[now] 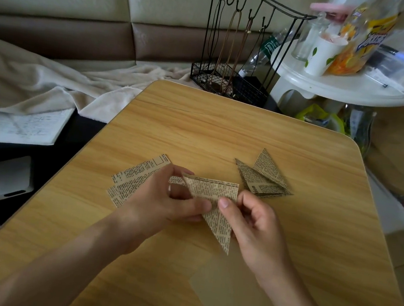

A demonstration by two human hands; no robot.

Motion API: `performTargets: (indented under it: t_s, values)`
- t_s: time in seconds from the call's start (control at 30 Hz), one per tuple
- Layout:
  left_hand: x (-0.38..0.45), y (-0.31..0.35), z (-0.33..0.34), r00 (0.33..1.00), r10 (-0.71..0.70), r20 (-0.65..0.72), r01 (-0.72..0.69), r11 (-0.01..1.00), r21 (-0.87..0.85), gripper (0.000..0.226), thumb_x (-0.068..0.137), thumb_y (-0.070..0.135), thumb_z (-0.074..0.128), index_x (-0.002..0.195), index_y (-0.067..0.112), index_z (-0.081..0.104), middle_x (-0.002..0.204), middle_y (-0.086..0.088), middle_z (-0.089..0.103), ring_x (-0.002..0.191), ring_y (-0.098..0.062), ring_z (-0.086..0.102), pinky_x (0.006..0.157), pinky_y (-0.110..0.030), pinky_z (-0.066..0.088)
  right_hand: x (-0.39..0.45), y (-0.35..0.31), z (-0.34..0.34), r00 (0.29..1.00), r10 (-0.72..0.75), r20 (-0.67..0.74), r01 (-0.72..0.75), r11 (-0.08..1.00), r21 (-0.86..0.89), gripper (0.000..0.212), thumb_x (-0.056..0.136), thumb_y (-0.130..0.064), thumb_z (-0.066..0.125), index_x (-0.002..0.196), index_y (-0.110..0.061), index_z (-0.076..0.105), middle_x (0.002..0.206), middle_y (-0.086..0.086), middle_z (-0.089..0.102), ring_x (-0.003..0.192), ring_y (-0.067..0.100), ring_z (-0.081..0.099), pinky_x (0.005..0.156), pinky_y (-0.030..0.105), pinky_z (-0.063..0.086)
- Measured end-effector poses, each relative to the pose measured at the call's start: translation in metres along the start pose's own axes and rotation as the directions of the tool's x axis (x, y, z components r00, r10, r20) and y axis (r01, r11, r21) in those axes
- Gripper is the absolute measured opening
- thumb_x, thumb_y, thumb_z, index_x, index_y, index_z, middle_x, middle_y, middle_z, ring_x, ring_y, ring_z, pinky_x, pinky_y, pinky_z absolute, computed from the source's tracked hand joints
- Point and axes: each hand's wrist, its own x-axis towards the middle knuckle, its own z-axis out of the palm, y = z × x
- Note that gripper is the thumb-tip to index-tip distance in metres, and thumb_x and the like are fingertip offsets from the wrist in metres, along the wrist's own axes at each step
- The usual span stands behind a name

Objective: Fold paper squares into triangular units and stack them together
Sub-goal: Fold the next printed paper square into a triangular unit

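Both hands, left hand (164, 196) and right hand (251, 218), pinch the folded paper triangle (215, 200), each grip narrow.

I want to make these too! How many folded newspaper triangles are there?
3 that I can tell: one newsprint paper triangle held in both hands, and two overlapping folded newsprint triangles on the wooden table just right of them. More may hide in that overlap.

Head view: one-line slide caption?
Both hands, left hand and right hand, pinch a newsprint triangle over the wooden table, folded units stacked beside.
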Motion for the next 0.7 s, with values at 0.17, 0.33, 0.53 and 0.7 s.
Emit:
performTargets:
  t_s: [0.17,0.33,0.53,0.7]
  values:
    - [-0.0008,0.0026,0.0021,0.998,-0.063,-0.016,0.062,0.997,-0.041,0.046,0.070,0.007,0.091,0.106,0.003,0.064,0.092,-0.022,0.075,0.087,-0.032,0.077,0.080,-0.036,0.064,-0.0005,-0.0026,0.0008,1.000,0.015,-0.024,-0.015,0.999,-0.030,0.041,0.094,-0.042,0.067,0.070,-0.015,0.047,0.056,-0.001,0.038,0.051,0.028,0.039,0.047,0.047,0.033]
    - [-0.0006,0.0003,-0.0006,0.995,-0.105,-0.003,0.102,0.975,-0.199,0.017,0.064,0.017,0.088,0.067,0.018,0.072,0.092,-0.020,0.075,0.080,-0.025,0.075,0.074,-0.033,0.063,-0.0003,-0.0033,0.0026,0.999,0.015,-0.039,-0.016,0.999,-0.039,0.040,0.095,-0.040,0.067,0.071,-0.015,0.046,0.057,0.002,0.039,0.053,0.023,0.042,0.051,0.049,0.035]
    - [0.0020,-0.0030,-0.0025,0.990,-0.143,-0.002,0.136,0.950,-0.282,0.015,0.074,0.019,0.082,0.081,0.007,0.076,0.097,-0.019,0.077,0.088,-0.026,0.077,0.074,-0.030,0.063,0.0001,-0.0018,0.0024,0.999,0.011,-0.033,-0.014,0.997,-0.080,0.046,0.092,-0.052,0.065,0.072,-0.014,0.046,0.060,0.004,0.039,0.056,0.025,0.041,0.056,0.052,0.037]
    - [0.0055,-0.0014,-0.0040,0.987,-0.129,-0.098,0.081,0.917,-0.390,0.021,0.065,0.009,0.084,0.083,0.008,0.073,0.096,-0.017,0.076,0.087,-0.023,0.076,0.073,-0.029,0.062,0.0002,-0.0007,0.0020,0.999,0.020,-0.037,-0.024,0.996,-0.084,0.047,0.089,-0.058,0.063,0.073,-0.016,0.048,0.059,0.001,0.041,0.055,0.026,0.042,0.055,0.052,0.039]
